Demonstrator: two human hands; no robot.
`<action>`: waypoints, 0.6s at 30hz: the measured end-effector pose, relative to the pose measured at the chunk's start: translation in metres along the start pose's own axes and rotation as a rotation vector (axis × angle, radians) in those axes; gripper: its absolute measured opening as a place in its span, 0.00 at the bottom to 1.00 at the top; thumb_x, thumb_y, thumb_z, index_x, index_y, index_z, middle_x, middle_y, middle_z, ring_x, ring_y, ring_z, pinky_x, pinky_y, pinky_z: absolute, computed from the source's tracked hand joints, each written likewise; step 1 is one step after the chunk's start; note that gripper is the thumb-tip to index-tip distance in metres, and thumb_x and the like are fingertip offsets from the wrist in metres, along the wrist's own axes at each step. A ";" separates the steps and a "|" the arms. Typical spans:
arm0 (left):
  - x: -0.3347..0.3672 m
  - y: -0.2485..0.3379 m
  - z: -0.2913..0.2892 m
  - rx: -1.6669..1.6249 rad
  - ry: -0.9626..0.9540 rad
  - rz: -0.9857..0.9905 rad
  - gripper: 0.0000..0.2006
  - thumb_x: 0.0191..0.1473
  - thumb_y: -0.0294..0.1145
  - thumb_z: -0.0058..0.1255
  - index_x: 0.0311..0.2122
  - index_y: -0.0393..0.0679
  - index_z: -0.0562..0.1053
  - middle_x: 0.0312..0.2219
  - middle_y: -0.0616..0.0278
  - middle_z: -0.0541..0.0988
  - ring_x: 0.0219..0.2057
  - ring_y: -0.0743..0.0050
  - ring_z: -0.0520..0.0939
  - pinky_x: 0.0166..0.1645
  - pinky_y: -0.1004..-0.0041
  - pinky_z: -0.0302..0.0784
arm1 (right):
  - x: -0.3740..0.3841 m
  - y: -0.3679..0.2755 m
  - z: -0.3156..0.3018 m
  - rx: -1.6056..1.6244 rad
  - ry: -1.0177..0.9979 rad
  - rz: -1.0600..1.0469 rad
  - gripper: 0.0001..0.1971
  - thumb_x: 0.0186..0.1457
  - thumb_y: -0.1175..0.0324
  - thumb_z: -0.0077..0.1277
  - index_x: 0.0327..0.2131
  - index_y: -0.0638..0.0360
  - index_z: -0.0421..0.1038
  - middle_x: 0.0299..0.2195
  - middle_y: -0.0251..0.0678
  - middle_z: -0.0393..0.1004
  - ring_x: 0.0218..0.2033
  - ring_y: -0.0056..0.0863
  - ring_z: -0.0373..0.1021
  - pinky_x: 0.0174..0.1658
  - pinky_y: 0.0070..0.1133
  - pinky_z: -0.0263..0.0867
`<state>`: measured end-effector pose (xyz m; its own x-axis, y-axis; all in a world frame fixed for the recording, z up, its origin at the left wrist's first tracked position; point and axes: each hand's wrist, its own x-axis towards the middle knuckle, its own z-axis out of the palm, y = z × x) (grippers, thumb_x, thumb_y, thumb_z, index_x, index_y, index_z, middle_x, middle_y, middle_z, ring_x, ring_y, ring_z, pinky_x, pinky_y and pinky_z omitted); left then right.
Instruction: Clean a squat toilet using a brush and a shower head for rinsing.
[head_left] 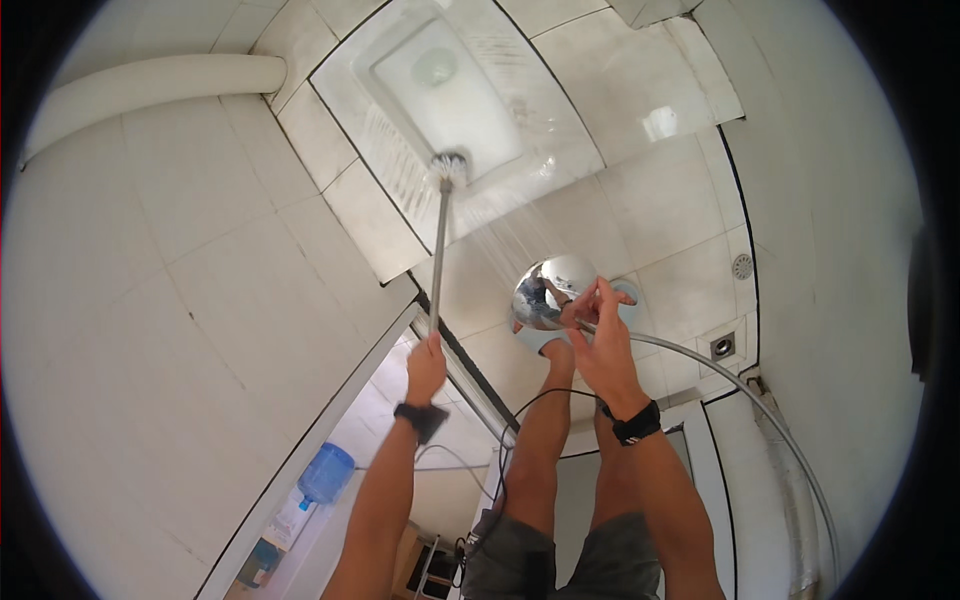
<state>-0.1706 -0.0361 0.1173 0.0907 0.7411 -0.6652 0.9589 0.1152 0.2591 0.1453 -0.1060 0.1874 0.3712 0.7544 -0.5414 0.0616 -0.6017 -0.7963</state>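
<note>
Closest thing that bugs me is that thin black cable [545, 392] looping across the legs, lower middle of the frame. It runs close to the right wrist, so one wide arm swing could snag it, and splashback could soak it.

Bit further up, center of the frame, the right hand [603, 345] has its grip wrapped round the neck of a chrome shower head [548, 285]. Wet metal, so I'd guess it could twist. The hose [740, 382] curves off to the lower right, and any tug on it might swing the spray off target. Light-blue slippers [632, 312] just under it, on floor tiles [575, 215] that'd get slick if water runs back.

Left hand's [427, 370] grip is closed on the end of a long brush [440, 250], left of center. Holding it that far back, the head could skid. Bristles are down at the near end of the squat toilet's [560, 140] basin, upper middle, right where the jets land, so flicked droplets seem likely.
</note>
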 end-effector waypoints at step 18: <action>-0.034 0.026 0.051 -0.251 -0.068 -0.153 0.27 0.65 0.47 0.30 0.23 0.33 0.67 0.19 0.41 0.72 0.23 0.38 0.72 0.29 0.52 0.64 | 0.001 -0.017 -0.007 0.018 -0.104 0.021 0.34 0.51 0.81 0.50 0.60 0.64 0.46 0.45 0.54 0.68 0.47 0.49 0.69 0.50 0.34 0.66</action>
<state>-0.1348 -0.0922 0.1111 -0.0239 0.6578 -0.7528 0.8671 0.3884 0.3119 0.1507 -0.0970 0.2025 0.2740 0.7652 -0.5825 0.0376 -0.6137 -0.7886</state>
